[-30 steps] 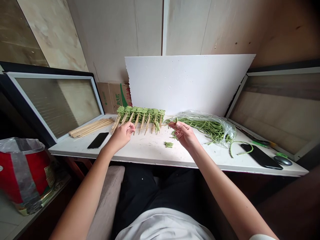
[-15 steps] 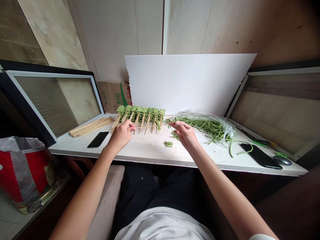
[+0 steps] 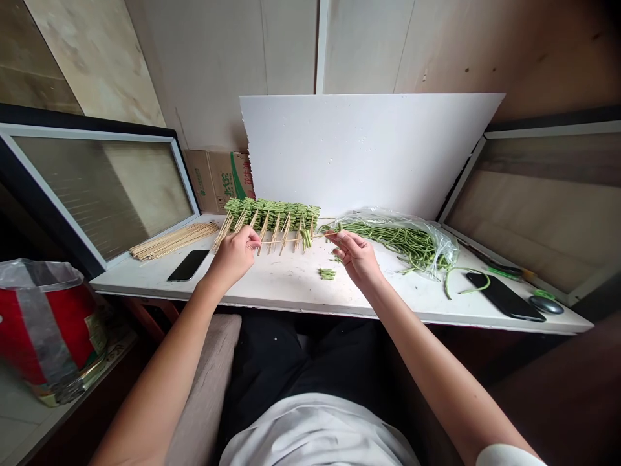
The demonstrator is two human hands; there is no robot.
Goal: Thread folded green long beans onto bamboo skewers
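Observation:
A thin bamboo skewer [image 3: 284,243] stretches nearly level between my two hands above the table. My left hand [image 3: 235,254] pinches its left end. Several cut green bean pieces [image 3: 305,239] sit side by side on the skewer, nearer to the right. At the other end, my right hand [image 3: 358,256] is closed on a short green bean piece [image 3: 340,226] by the skewer's tip; whether the tip has pierced it I cannot tell. Behind the skewer lies a stack of skewered green beans [image 3: 276,213], sticks pointing toward me. A small bundle of cut pieces [image 3: 326,274] rests in front.
Loose bamboo skewers [image 3: 172,239] and a phone [image 3: 188,265] lie at left. A clear plastic bag [image 3: 439,249] of long green beans [image 3: 398,238] is at right, near another phone [image 3: 504,298] and a mouse [image 3: 546,304]. A white board [image 3: 373,152] stands behind.
The view has shifted slightly. Both hands keep their grips, and the bean pieces on the skewer sit in about the same place.

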